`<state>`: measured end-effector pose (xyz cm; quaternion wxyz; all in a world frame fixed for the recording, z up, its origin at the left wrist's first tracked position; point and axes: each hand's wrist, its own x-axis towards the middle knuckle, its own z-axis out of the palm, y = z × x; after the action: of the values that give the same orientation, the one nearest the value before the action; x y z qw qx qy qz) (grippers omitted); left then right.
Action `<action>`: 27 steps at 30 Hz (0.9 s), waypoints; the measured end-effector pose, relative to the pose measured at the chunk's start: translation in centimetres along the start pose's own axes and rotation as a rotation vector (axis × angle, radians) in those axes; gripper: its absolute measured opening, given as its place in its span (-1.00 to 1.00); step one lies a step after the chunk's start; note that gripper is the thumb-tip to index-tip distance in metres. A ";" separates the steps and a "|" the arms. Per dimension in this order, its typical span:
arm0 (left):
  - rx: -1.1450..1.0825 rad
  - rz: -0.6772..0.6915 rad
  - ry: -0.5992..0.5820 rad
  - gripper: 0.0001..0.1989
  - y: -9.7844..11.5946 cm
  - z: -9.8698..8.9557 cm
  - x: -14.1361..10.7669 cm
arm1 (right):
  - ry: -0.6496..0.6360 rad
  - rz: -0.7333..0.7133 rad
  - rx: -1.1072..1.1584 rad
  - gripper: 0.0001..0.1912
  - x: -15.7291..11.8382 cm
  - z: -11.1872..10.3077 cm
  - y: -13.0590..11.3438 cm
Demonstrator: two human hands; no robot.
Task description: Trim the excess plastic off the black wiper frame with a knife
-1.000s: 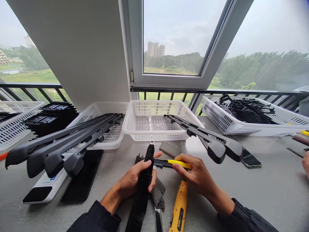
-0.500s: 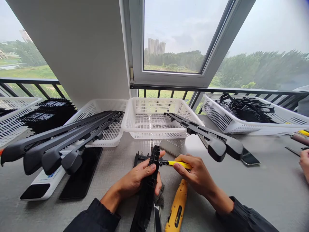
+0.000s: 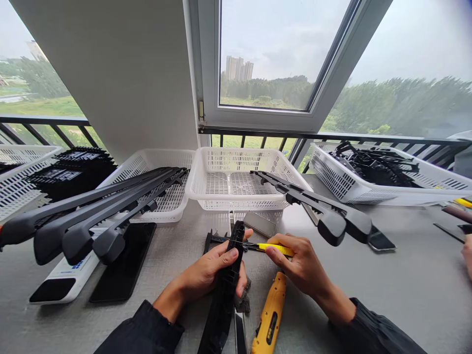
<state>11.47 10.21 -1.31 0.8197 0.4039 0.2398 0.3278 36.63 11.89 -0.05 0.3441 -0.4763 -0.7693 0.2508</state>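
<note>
My left hand (image 3: 216,265) is wrapped round a long black plastic part (image 3: 221,309), held tilted with its upper end away from me. In my right hand (image 3: 297,258) is a yellow-handled craft knife (image 3: 275,249), its thin blade pointing left and meeting the part near its upper end. Behind the part lies a black caliper (image 3: 214,239), partly hidden. A yellow power tool (image 3: 271,319) rests on the table below my right hand. Beside the part sits a grey, rough-looking pad (image 3: 243,301), partly covered by my left hand.
Long black rails lean on the left basket (image 3: 177,209), and two more rails (image 3: 332,223) on the middle basket (image 3: 243,199). A right basket (image 3: 354,189) holds black parts. A black phone (image 3: 125,265) lies at left. Another person's hand (image 3: 467,253) shows at the right edge.
My hands, the black part and the knife stay nearly in place. The other person's hand at the right edge has moved slightly out of view.
</note>
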 end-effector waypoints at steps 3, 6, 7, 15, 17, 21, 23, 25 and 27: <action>-0.001 0.003 -0.002 -0.09 0.0 -0.1 0.0 | 0.003 0.000 -0.001 -0.58 0.1 0.0 0.0; 0.002 0.016 0.001 -0.11 -0.1 -0.1 0.1 | 0.009 0.000 -0.008 -0.59 0.1 0.0 0.0; 0.004 0.019 0.002 -0.12 -0.1 -0.1 0.1 | 0.009 0.002 -0.008 -0.59 0.1 -0.1 -0.1; 0.004 0.019 0.003 -0.07 -0.1 -0.2 0.1 | 0.003 0.004 -0.004 -0.59 0.1 -0.1 -0.2; 0.006 0.018 0.005 -0.07 -0.1 -0.2 0.1 | -0.011 0.013 0.005 -0.58 0.1 -0.1 -0.3; 0.004 0.022 0.015 -0.09 -0.1 -0.3 0.1 | -0.062 0.049 0.043 -0.58 0.2 -0.2 -0.5; 0.009 0.023 0.020 -0.08 -0.1 -0.2 0.1 | -0.084 0.064 0.060 -0.57 0.3 -0.3 -0.6; 0.013 0.021 0.025 -0.08 0.0 -0.2 0.1 | -0.106 0.079 0.078 -0.55 0.3 -0.3 -0.5; 0.018 0.018 0.031 -0.07 0.0 -0.2 0.1 | -0.123 0.091 0.092 -0.54 0.3 -0.4 -0.3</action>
<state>11.44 10.38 -1.43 0.8093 0.4083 0.2517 0.3391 36.62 12.07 0.52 0.3060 -0.4781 -0.7542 0.3300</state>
